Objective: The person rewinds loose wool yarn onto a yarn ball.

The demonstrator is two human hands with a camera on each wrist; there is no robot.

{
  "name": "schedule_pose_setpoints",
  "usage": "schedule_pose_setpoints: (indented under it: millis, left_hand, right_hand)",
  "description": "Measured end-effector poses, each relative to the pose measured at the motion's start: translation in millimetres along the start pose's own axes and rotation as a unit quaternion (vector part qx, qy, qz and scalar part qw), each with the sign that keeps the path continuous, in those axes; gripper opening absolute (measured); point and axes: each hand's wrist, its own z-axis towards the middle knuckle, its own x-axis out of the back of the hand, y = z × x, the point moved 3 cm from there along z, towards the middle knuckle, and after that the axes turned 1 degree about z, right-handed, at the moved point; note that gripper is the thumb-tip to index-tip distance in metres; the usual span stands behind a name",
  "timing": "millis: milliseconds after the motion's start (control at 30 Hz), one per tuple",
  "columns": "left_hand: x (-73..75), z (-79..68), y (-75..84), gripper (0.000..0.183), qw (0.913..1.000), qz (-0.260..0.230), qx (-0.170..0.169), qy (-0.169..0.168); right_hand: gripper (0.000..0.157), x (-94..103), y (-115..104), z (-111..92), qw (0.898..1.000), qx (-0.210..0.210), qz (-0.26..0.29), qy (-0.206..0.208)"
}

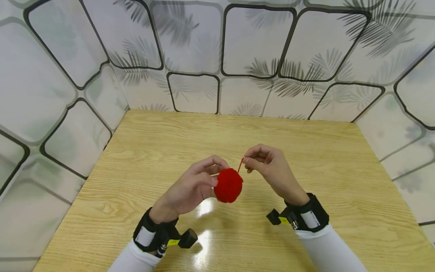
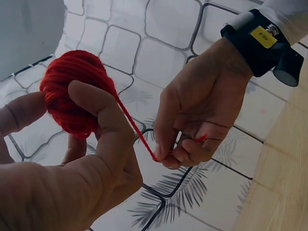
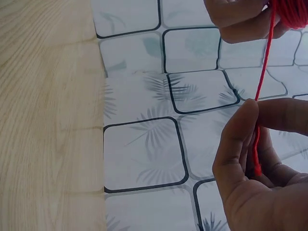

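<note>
A ball of red yarn [image 1: 228,185] is held up over the table by my left hand [image 1: 195,185], thumb on its near side and fingers around it. From the ball a single strand [image 2: 134,126] runs taut to my right hand [image 1: 270,168]. There the thumb and index finger pinch the strand close to its end, and the short loose tail [image 3: 256,159] hangs inside the palm in the right wrist view. The left wrist view shows the wound loops of the ball [image 2: 72,91] between the left thumb and fingers.
A light wood-grain table [image 1: 163,139] spreads beneath both hands. Pale walls [image 1: 255,41] with dark outlined cells and leaf prints stand behind it and at both sides. Each wrist wears a black strap with a small camera [image 1: 188,238].
</note>
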Motion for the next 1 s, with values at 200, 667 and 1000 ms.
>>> schedule_pose_setpoints:
  millis: [200, 667, 1000]
  left_hand:
    - [-5.8, 2.8, -7.0, 0.029, 0.9949, 0.1, 0.007, -0.001]
    - [-3.5, 12.0, -11.3, 0.026, 0.9564, 0.252, -0.039, 0.143]
    - [1.7, 16.2, -5.4, 0.026, 0.9347, 0.231, -0.126, 0.238]
  right_hand:
    - [0.018, 0.9, -16, 2, 0.999, 0.034, -0.001, -0.002]
    - [0.012, -17.8, -56, -14, 0.993, 0.114, -0.033, -0.005]
    - [0.012, -35.1, -51, -22, 0.992, 0.125, -0.009, -0.022]
